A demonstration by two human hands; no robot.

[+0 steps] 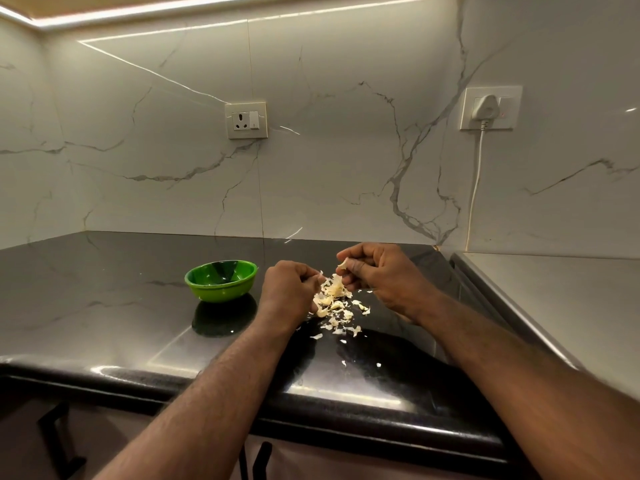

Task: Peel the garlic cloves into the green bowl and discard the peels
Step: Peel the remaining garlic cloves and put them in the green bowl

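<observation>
A small green bowl (pixel 221 280) stands on the black countertop (pixel 104 299), left of my hands; its inside looks dark and I cannot see cloves in it. A heap of pale garlic peels and cloves (pixel 334 303) lies between my hands. My right hand (pixel 381 275) hovers just above the heap, its thumb and fingers pinched on a pale piece of garlic (pixel 343 264). My left hand (pixel 289 289) is curled at the heap's left side, fingertips touching the garlic; what it holds is hidden.
Loose peel scraps (pixel 346 341) are scattered toward the counter's front edge (pixel 311 396). A marble wall with a socket (pixel 246 120) rises behind. At right, a plugged-in white cable (pixel 476 188) hangs beside a lighter counter surface (pixel 554 306).
</observation>
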